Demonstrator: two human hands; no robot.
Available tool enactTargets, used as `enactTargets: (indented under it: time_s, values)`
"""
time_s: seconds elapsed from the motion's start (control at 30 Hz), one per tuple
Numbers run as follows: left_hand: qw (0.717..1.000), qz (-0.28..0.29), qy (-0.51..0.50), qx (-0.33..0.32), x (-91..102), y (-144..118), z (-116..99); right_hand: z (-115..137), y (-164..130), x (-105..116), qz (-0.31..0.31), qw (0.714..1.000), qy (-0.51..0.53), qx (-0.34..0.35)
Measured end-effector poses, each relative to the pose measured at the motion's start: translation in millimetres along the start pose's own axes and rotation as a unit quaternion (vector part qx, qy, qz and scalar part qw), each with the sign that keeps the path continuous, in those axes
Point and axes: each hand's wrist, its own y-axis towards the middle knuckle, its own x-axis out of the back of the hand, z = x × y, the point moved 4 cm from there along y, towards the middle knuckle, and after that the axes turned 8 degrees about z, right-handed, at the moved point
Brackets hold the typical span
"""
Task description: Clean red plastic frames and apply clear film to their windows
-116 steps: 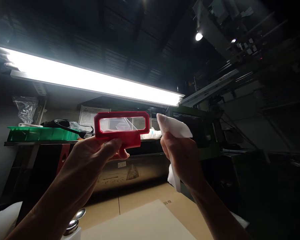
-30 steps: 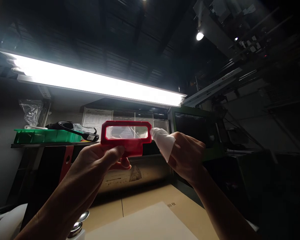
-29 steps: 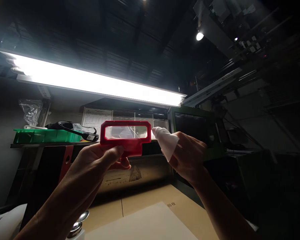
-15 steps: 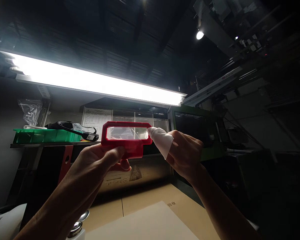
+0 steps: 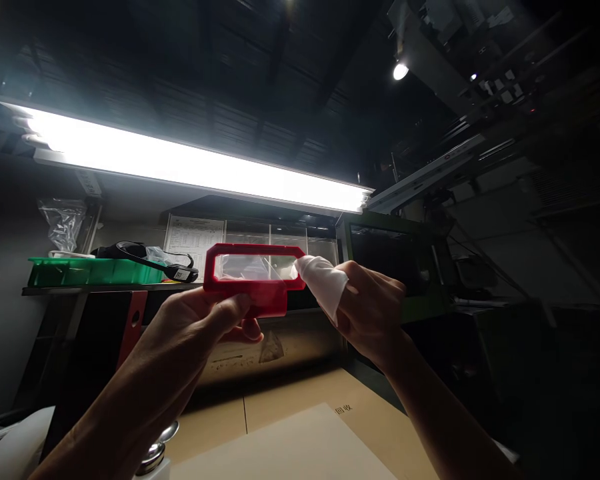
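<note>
My left hand [image 5: 195,327] holds up a red plastic frame [image 5: 254,277] with a clear rectangular window, gripping it by its lower tab between thumb and fingers. A white cloth [image 5: 323,283] is wrapped over the fingertips of my right hand [image 5: 375,313], and its tip presses against the right end of the frame's window. Both are raised in front of the long bright tube lamp [image 5: 180,167].
A green tray [image 5: 95,272] and a dark pair of safety glasses [image 5: 150,257] sit on a shelf at the left. Cardboard sheets [image 5: 290,427] cover the bench below. A metal-topped dispenser [image 5: 153,453] stands at the lower left. A green machine [image 5: 395,267] stands at the right.
The right hand with the cloth moved from apart at the frame's right side to touching the window's right end. The frame shifted slightly right and tilted a little.
</note>
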Motion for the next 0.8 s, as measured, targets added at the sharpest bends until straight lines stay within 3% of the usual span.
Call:
enactTargets:
  time_s: [0.8]
  values:
    - [1.0,-0.009,0.001,0.004,-2.0,0.9,-0.5,-2.6,-0.6,4.9,-0.03,0.993,0.107,-0.033]
